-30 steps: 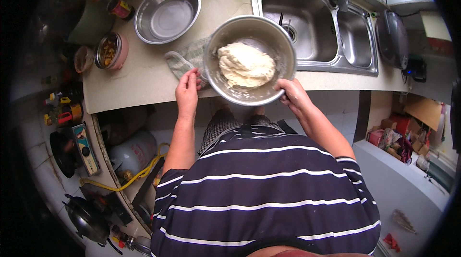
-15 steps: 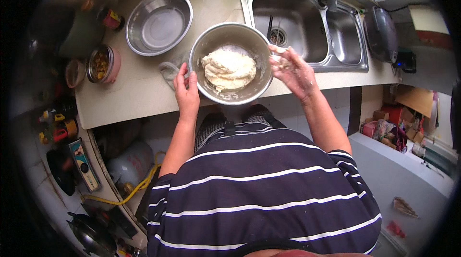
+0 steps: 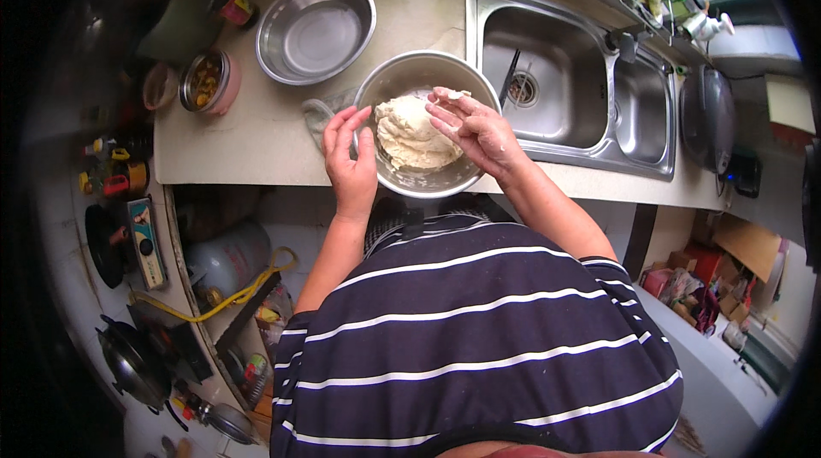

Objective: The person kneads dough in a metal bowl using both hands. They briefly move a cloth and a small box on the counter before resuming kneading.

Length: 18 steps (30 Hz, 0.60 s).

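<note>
A steel mixing bowl (image 3: 428,188) sits at the counter's front edge, with a lump of pale, rough dough (image 3: 410,140) inside. My left hand (image 3: 349,163) is at the bowl's left rim, fingers loosely bent and apart from the thumb; whether it presses on the rim is hard to see. Over the bowl's right side is my right hand (image 3: 483,135), its fingers stretched out toward the dough and smeared with white bits. It grips nothing. Part of the dough's right edge is hidden behind this hand.
An empty steel basin (image 3: 315,30) stands behind and left. A grey cloth (image 3: 318,120) lies beside the bowl. To the right is a double sink (image 3: 547,73) with a dark stick (image 3: 510,77) in it. A pink container (image 3: 224,90) of yellowish food stands at left.
My right hand has moved left from the bowl's outer right side to above the dough. My left hand's fingers have come over the left rim. The view has shifted slightly.
</note>
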Each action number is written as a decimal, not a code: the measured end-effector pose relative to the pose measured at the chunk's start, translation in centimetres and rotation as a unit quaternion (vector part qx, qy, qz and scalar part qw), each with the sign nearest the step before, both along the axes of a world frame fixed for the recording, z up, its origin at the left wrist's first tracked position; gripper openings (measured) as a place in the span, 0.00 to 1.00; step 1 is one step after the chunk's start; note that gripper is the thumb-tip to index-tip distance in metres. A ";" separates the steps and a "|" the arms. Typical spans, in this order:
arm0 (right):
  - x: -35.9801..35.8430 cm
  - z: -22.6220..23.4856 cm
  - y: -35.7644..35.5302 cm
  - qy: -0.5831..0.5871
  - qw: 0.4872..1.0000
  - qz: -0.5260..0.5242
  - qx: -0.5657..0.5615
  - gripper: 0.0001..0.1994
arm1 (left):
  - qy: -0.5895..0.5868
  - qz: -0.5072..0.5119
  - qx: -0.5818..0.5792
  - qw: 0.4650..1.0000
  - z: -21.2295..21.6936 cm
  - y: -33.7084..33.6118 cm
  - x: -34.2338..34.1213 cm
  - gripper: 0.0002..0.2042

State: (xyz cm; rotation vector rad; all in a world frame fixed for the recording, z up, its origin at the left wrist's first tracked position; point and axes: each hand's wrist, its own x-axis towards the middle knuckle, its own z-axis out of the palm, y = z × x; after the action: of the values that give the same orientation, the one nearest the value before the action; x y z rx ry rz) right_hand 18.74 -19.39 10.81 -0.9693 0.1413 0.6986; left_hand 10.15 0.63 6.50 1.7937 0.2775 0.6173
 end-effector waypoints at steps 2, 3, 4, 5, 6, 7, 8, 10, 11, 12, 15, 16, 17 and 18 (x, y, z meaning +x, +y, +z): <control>0.0 -0.3 -0.1 -0.058 0.994 0.032 -0.090 0.26 | -0.010 0.003 0.012 1.000 0.0 -0.2 0.2 0.12; 0.1 -0.5 -0.1 -0.064 0.991 0.048 -0.107 0.23 | -0.007 0.005 0.026 1.000 -0.1 -0.2 0.2 0.12; 0.2 -0.7 -0.2 -0.059 0.987 0.060 -0.136 0.21 | -0.004 0.005 0.042 0.999 -0.3 -0.2 0.3 0.12; 0.4 -0.8 -0.2 -0.058 0.985 0.074 -0.146 0.20 | -0.006 0.005 0.062 0.998 -0.6 -0.2 0.5 0.12; 0.5 -0.9 -0.1 -0.088 0.964 0.089 -0.235 0.16 | -0.004 0.012 0.074 0.997 -0.9 0.0 0.7 0.13; 0.7 -0.9 0.0 -0.123 0.939 0.106 -0.303 0.15 | 0.003 0.024 0.085 0.996 -1.3 0.1 1.0 0.13; 0.9 -1.0 0.3 -0.160 0.908 0.122 -0.368 0.17 | 0.007 0.039 0.097 0.995 -1.8 0.3 1.3 0.14; 1.2 -1.2 1.0 -0.275 0.816 0.117 -0.496 0.27 | 0.028 0.051 0.127 0.990 -2.8 0.7 2.2 0.16; 1.2 -1.3 1.2 -0.324 0.776 0.123 -0.526 0.27 | 0.029 0.043 0.116 0.992 -3.3 0.8 2.6 0.17; 1.2 -1.4 1.5 -0.356 0.728 0.134 -0.571 0.27 | 0.030 0.038 0.105 0.993 -3.7 0.9 3.1 0.17; 1.1 -2.0 1.6 -0.440 0.610 0.189 -0.631 0.17 | 0.030 0.008 0.068 0.997 -4.7 1.0 3.8 0.19; 1.2 -2.2 1.4 -0.473 0.572 0.203 -0.639 0.15 | 0.033 0.002 0.063 0.997 -4.9 1.0 3.9 0.20; 1.3 -2.4 1.3 -0.531 0.539 0.188 -0.627 0.15 | 0.023 -0.001 0.061 0.998 -5.0 0.9 3.9 0.20; 1.6 -2.6 1.1 -0.497 0.578 0.205 -0.613 0.14 | 0.031 -0.002 0.016 0.999 -5.1 0.8 3.9 0.20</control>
State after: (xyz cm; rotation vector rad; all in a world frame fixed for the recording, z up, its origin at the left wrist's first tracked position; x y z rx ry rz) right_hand 20.38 -18.24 8.20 -2.7001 -0.7517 0.2609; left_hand 14.06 1.42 1.36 1.8458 0.3079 0.5670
